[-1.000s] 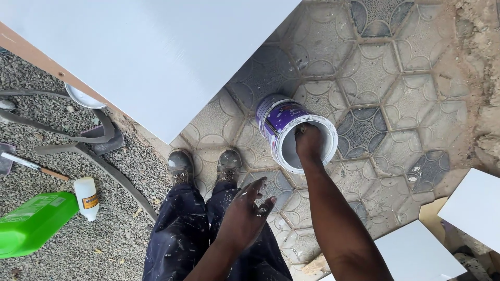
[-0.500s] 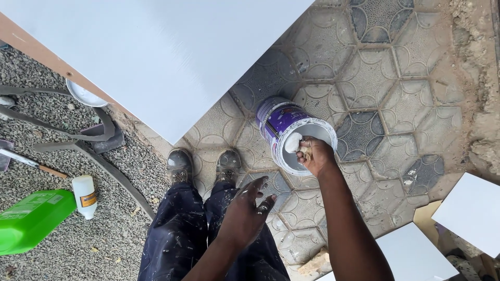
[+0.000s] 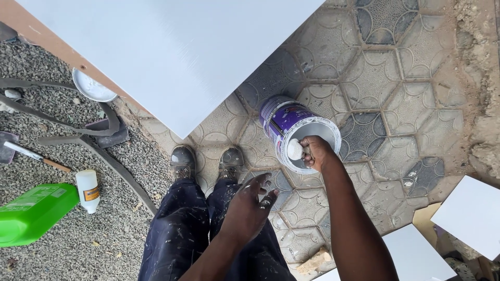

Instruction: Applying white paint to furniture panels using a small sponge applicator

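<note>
Sponge (image 3: 295, 149) in right hand (image 3: 315, 152) grip over paint bucket (image 3: 291, 125).

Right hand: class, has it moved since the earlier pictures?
Yes. The right hand has come up out of the can to its rim, holding a white-coated lump.

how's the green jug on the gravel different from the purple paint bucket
The green jug lies on its side on the gravel; the purple bucket stands on the patterned paving. The bucket is open, with the right hand over its mouth; nobody touches the jug. Both are containers.
</note>
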